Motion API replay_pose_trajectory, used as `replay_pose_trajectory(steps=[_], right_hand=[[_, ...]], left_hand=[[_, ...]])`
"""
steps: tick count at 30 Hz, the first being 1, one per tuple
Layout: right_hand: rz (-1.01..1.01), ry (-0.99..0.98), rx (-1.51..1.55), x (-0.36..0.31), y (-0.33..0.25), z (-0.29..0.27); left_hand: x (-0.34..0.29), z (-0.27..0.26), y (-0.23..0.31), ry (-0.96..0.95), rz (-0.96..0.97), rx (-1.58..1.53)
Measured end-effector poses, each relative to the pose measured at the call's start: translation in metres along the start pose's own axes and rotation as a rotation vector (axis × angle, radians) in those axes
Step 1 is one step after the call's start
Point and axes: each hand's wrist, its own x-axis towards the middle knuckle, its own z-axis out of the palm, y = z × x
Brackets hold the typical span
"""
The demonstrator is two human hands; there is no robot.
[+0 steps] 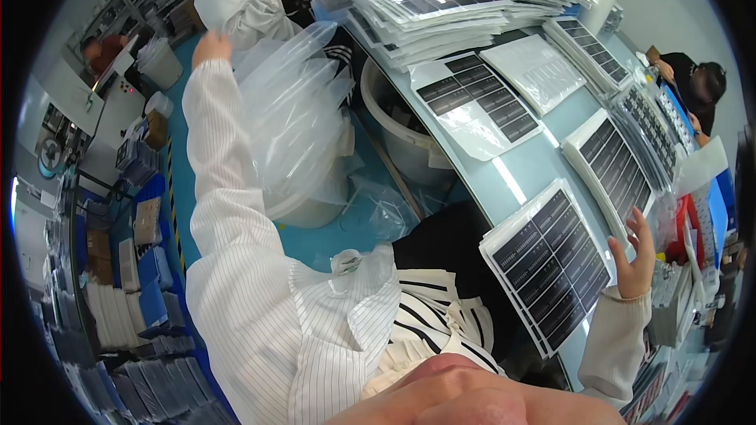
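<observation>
On the counter [537,164] lies a stack of black-printed sheets [547,267], long axis along the near edge, just left of the nearer, spread right hand [636,258]; whether the left hand [212,48], by clear bags [291,110], grips I cannot tell.

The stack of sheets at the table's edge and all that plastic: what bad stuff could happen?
A bump might knock the near stack of printed sheets off, since it lies right at the edge of the table. The clear bags rise high above their white bin and could spill. Someone might slip on the loose plastic on the floor.
</observation>
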Motion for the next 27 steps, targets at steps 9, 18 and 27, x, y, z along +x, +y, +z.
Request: replay_pose_trajectory(steps=[9,18,27], right_hand=[[0.166,-0.001,0.362,-0.007,0.011,-0.002],[0.301,0.023,0.470,-0.054,0.044,-0.021],[0.365,-0.143,0.500,-0.048,0.019,-0.027]], left_hand=[[-0.011,-0.020,0.182,-0.992,-0.504,-2.481],[-0.005,0.019,0.137,-0.810,-0.438,-2.453],[-0.142,-0.016,0.159,-0.687,-0.449,-2.031]])
